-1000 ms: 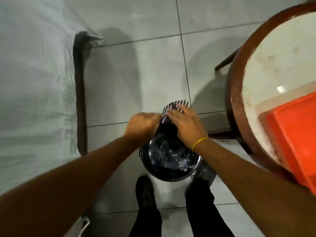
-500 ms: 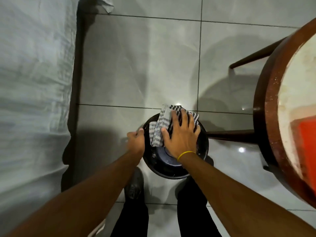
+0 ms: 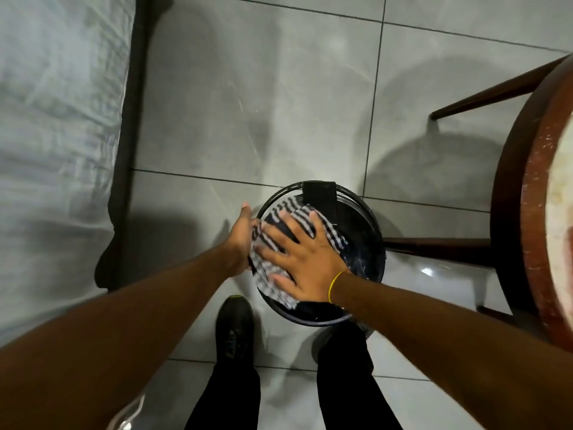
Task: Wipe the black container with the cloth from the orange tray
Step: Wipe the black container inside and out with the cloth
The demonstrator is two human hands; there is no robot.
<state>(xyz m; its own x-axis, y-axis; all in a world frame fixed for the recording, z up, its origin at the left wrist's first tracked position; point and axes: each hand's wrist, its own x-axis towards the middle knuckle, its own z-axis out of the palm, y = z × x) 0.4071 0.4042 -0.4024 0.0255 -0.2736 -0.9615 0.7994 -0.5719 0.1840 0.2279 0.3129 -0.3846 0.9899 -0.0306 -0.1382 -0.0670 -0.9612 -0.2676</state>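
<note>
A round black container stands on the tiled floor just ahead of my feet, with a black tab at its far rim. A striped black-and-white cloth lies spread over its top, on the left half. My right hand presses flat on the cloth with fingers spread, a yellow band on the wrist. My left hand grips the container's left rim, its fingers partly hidden behind the edge. The orange tray is out of view.
A round wooden table with dark legs stands close on the right. A bed with a pale sheet and dark frame runs along the left. Grey floor tiles stretch ahead. My black shoes and trousers are directly below the container.
The view has shifted, taking the orange tray out of sight. My right hand has slid the cloth toward the container's near left side. My left hand stays on the left rim.
</note>
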